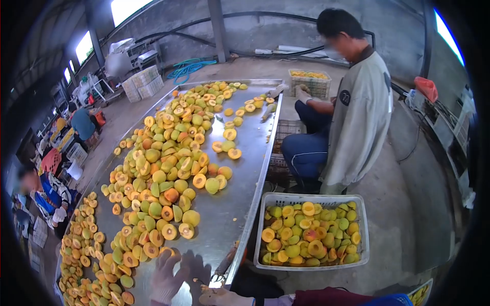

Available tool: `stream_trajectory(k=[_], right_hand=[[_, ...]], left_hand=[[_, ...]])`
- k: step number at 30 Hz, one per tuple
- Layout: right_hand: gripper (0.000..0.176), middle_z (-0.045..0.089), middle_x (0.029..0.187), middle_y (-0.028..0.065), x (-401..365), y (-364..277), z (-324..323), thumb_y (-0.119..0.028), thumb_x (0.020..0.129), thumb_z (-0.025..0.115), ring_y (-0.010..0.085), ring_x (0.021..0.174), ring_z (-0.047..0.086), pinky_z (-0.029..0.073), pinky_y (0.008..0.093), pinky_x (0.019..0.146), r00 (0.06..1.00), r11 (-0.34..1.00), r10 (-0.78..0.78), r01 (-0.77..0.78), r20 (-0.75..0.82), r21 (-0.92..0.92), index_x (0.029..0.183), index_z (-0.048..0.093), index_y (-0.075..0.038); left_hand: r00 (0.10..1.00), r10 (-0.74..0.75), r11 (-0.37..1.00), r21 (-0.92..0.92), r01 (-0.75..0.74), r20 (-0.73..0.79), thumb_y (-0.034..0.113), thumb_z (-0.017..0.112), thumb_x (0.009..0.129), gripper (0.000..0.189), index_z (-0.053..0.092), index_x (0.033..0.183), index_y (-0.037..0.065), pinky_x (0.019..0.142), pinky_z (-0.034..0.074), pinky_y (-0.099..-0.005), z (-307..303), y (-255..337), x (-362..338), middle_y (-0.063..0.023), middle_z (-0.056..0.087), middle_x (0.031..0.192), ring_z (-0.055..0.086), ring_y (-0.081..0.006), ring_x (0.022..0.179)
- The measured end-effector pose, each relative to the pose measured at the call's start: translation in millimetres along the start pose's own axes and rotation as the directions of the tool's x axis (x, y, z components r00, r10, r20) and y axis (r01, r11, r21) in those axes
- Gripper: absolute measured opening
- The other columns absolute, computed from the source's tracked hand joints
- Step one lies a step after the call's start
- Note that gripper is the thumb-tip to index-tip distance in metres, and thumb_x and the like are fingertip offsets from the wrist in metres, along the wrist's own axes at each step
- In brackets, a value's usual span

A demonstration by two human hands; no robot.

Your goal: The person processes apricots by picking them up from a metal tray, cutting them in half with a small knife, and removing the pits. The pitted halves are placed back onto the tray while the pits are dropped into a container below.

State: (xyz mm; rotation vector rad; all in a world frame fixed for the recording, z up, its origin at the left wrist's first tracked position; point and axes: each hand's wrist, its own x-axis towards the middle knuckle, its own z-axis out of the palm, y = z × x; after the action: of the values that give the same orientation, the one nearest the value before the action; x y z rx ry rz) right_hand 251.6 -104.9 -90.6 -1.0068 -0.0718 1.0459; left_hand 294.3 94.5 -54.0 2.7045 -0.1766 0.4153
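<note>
My left hand, in a pale glove, reaches over the near end of the metal table. Its fingers are apart, and the fingertips are at a halved yellow peach by the pile's edge. Low in the view is my right hand, gloved and with its fingers curled; what they hold, if anything, I cannot make out. Just above it, a tool with a dark handle and a metal end lies on the table's rim. Many halved peaches, yellow-green with orange flesh, cover the left and middle of the table.
A white crate of peach halves stands on the floor right of the table. Beyond it sits a co-worker in a grey top, near another filled crate. Other people work at far left. A blue hose lies behind the table.
</note>
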Motion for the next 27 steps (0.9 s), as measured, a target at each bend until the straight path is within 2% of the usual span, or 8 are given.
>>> stream_trajectory(k=[3,7,11,14,18,20,26,27], right_hand=[[0.024,0.055,0.053,0.0023,4.4,-9.3,-4.4,-0.026,0.095,0.057,0.0122,0.038,0.049,0.035,0.0266,0.033,0.999,0.996,-0.02,0.024,-0.049,0.086,0.075,0.056,-0.012],[0.024,0.055,0.053,0.0024,-1.7,-20.7,-4.0,-0.026,0.095,0.056,0.012,0.038,0.049,0.035,0.0265,0.034,0.996,0.986,0.052,-0.039,-0.074,0.162,0.075,0.056,-0.012],[0.025,0.055,0.053,0.0026,3.0,5.6,-9.2,-0.022,0.096,0.054,0.0118,0.039,0.05,0.036,0.0256,0.036,0.989,0.982,0.066,-0.041,-0.132,0.186,0.075,0.057,-0.01],[0.028,0.056,0.053,0.0033,-1.9,-10.9,-8.4,-0.02,0.096,0.055,0.0118,0.041,0.052,0.037,0.0248,0.037,0.982,0.981,0.14,-0.121,-0.123,0.149,0.071,0.059,-0.008],[0.032,0.058,0.053,0.0044,-4.9,-23.3,-4.9,-0.022,0.094,0.058,0.0119,0.041,0.052,0.038,0.0239,0.038,0.988,0.971,0.13,-0.11,-0.079,0.211,0.065,0.06,-0.007],[0.03,0.058,0.053,0.004,-6.2,-27.5,-4.9,-0.023,0.093,0.059,0.0117,0.041,0.052,0.037,0.024,0.037,0.981,0.963,0.187,-0.172,-0.054,0.206,0.068,0.061,-0.006],[0.023,0.056,0.053,0.0024,-10.3,-14.1,-4.3,-0.023,0.095,0.059,0.0105,0.039,0.05,0.034,0.0228,0.035,0.991,0.989,0.135,-0.133,-0.018,0.057,0.079,0.06,-0.007],[0.02,0.056,0.053,0.0017,-8.5,-1.6,-4.3,-0.023,0.095,0.06,0.0099,0.038,0.049,0.034,0.0232,0.034,0.999,0.999,0.025,-0.023,-0.034,0.048,0.083,0.059,-0.008]], left_hand=[[0.989,0.149,0.981,0.126,-0.149,0.01,0.035,0.074,0.073,0.046,0.059,0.113,0.018,0.091,0.048,-0.045,41.1,-5.9,53.4,-0.0104,0.055,0.124,0.052,-0.0364,0.118],[0.958,0.285,0.954,0.094,-0.286,0.023,0.032,0.072,0.072,0.038,0.062,0.105,0.017,0.101,0.04,-0.045,91.5,8.4,117.8,-0.0112,0.054,0.121,0.044,-0.038,0.125],[0.943,0.328,0.892,0.313,-0.326,0.047,0.046,0.066,0.076,0.04,0.066,0.104,0.018,0.105,0.028,-0.0556,130.6,-6.5,154.2,-0.0074,0.059,0.114,0.039,-0.0372,0.129],[0.995,0.082,0.913,0.396,-0.099,0.06,0.047,0.065,0.077,0.037,0.069,0.099,0.018,0.106,0.026,-0.0565,119.9,-28.3,168.0,-0.0036,0.059,0.12,0.035,-0.0345,0.133],[0.993,0.092,0.873,0.473,-0.116,0.074,0.051,0.064,0.079,0.038,0.071,0.098,0.019,0.104,0.025,-0.0564,98.7,-54.9,145.6,0.0018,0.056,0.13,0.033,-0.0356,0.134],[0.998,-0.033,0.87,0.493,-0.001,0.059,0.054,0.065,0.078,0.041,0.072,0.1,0.02,0.104,0.026,-0.0569,80.9,-62.1,123.6,0.0023,0.054,0.132,0.031,-0.0391,0.134],[0.948,-0.287,0.872,0.447,0.201,0.134,0.062,0.063,0.078,0.054,0.067,0.112,0.021,0.107,0.026,-0.0606,27.5,-76.4,29.6,-0.0013,0.043,0.14,0.022,-0.0456,0.137],[0.934,-0.305,0.876,0.438,0.2,0.185,0.062,0.062,0.078,0.058,0.065,0.119,0.021,0.109,0.021,-0.0625,17.0,-77.7,14.8,-0.0023,0.042,0.143,0.02,-0.0492,0.137]])
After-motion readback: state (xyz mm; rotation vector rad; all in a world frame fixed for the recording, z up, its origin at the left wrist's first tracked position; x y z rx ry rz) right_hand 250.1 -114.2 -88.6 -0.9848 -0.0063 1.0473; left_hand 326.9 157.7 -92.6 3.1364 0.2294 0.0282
